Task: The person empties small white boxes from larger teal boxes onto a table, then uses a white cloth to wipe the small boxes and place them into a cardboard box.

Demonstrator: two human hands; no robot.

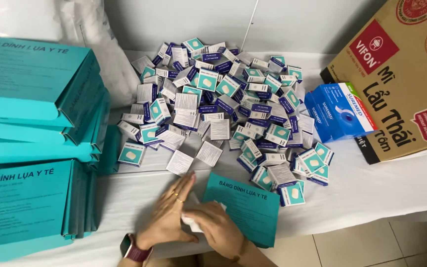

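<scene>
My left hand (pixel 170 212) and my right hand (pixel 217 228) meet at the near edge of the white-covered table (pixel 371 193). Both press on a small white folded piece (pixel 192 223) between them. The left hand wears rings and a watch with a dark red strap (pixel 133 250); its fingers stretch flat toward the pile. Under the right hand lies a flat teal carton (pixel 250 207), angled, partly over the table's edge. Just beyond the hands spreads a heap of several small teal, white and dark blue boxes (pixel 223 104).
Stacks of large flat teal cartons (pixel 30 143) fill the left side. A blue and white box (pixel 339 111) lies open at the right, next to a big brown cardboard box (pixel 401 74). A white bag (pixel 109 59) leans at the back. Tiled floor (pixel 371 247) shows bottom right.
</scene>
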